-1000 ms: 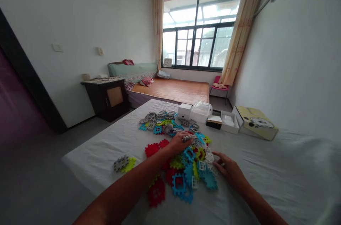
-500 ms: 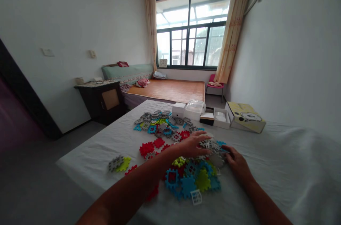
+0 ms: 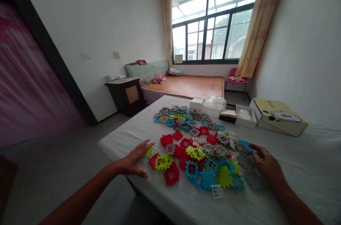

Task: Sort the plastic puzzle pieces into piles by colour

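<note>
My left hand (image 3: 136, 159) is open, fingers spread, above the left side of the cloth-covered table. Beside its fingertips lies a lime-green plastic piece (image 3: 149, 151), partly hidden by the hand. Farther right are a lime frame piece (image 3: 163, 162) and a red notched piece (image 3: 172, 174). My right hand (image 3: 269, 163) is at the right edge of the pile, fingers loosely extended and slightly apart. Its fingertips reach the edge of a blue piece (image 3: 244, 145); whether they press on it is unclear. Grey notched pieces (image 3: 253, 177) lie beside and partly beneath that hand.
More interlocking pieces (image 3: 170, 113) are heaped farther back. A white window piece (image 3: 217, 191) lies at the front. Along the back stand a white box (image 3: 196, 105), a clear plastic container (image 3: 214, 104), an open white box (image 3: 245, 120) and a yellow box (image 3: 279, 115).
My left hand has moved from over the pile to its left side, uncovering red, lime and grey pieces. My right hand stays by the blue piece. The view has swung left.
</note>
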Demonstrator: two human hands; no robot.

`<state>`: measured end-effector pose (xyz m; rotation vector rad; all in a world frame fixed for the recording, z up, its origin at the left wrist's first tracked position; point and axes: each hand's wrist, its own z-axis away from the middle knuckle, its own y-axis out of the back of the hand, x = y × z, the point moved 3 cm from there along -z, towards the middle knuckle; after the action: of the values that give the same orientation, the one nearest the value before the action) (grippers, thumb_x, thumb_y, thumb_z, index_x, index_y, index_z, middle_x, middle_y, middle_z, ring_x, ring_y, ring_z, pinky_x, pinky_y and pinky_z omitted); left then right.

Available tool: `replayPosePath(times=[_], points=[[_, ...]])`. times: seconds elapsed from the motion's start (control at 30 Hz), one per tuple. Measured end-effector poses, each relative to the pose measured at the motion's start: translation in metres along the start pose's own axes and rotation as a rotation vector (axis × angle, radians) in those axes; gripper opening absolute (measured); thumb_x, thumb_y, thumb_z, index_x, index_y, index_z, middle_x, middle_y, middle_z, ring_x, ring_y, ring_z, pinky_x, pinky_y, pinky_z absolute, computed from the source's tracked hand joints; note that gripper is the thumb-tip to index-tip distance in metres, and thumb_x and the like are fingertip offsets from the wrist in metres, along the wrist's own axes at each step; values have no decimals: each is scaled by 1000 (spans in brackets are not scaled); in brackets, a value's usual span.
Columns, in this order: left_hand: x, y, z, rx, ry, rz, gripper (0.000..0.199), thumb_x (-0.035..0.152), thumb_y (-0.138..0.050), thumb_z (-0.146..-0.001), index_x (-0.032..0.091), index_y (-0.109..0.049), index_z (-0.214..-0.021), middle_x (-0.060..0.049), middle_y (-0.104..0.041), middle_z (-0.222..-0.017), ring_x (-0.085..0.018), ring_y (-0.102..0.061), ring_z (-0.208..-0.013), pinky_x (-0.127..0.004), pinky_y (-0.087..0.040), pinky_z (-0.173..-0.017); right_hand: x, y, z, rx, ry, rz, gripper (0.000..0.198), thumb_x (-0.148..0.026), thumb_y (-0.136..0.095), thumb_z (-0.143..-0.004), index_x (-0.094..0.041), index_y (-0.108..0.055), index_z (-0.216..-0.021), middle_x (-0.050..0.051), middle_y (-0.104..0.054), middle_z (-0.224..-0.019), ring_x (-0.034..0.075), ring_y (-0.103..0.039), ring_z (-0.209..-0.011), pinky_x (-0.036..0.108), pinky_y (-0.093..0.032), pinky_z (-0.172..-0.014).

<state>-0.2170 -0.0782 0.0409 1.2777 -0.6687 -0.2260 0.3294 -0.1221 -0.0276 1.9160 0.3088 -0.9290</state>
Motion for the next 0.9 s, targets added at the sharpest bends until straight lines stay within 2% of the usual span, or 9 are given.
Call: replayPosePath(times=[0.17, 0.4, 0.6, 0.77, 0.9], points=[[44, -30, -31, -6, -90, -63, 120, 71, -70, -45, 39, -10, -144, -7, -2, -154, -42, -4, -137, -60, -10, -107, -2, 3, 2, -10, -28, 22, 47, -41, -42, -72, -23, -60, -112, 5, -71, -95, 24, -65, -90, 32, -47, -72], [90, -45, -90, 115, -152, -73, 108, 73, -65, -51, 39, -20, -142, -8, -12, -153, -43, -14, -135, -61, -19, -104, -9, 5, 4, -56, -43, 20, 44, -39, -42, -73, -24, -61, -109, 3, -71, -92, 22, -65, -89, 32, -47, -75], [135, -51, -121, 237, -214, 25, 92, 66, -67, -58, 41, -30, -138, -6, -18, -151, -38, -24, -133, -56, -29, -101, -12, 6, 3, -70, 23, -1, 43, -40, -43, -73, -23, -63, -108, 4, -69, -100, 22, -65, -88, 31, -48, -76], [183, -46, -141, 324, -295, 246, 82, 60, -67, -64, 35, -37, -136, -6, -19, -150, -32, -22, -135, -50, -27, -107, -17, 6, 3, -48, 22, -30, 46, -44, -41, -76, -22, -63, -108, 6, -67, -108, 23, -64, -91, 33, -49, -79], [229, -44, -154, 307, -378, 342, 82, 59, -67, -64, 35, -37, -137, -5, -17, -151, -32, -21, -136, -49, -26, -108, -17, 5, 4, -85, 9, -20, 47, -49, -40, -76, -24, -62, -109, 5, -65, -113, 23, -63, -97, 34, -49, -82]])
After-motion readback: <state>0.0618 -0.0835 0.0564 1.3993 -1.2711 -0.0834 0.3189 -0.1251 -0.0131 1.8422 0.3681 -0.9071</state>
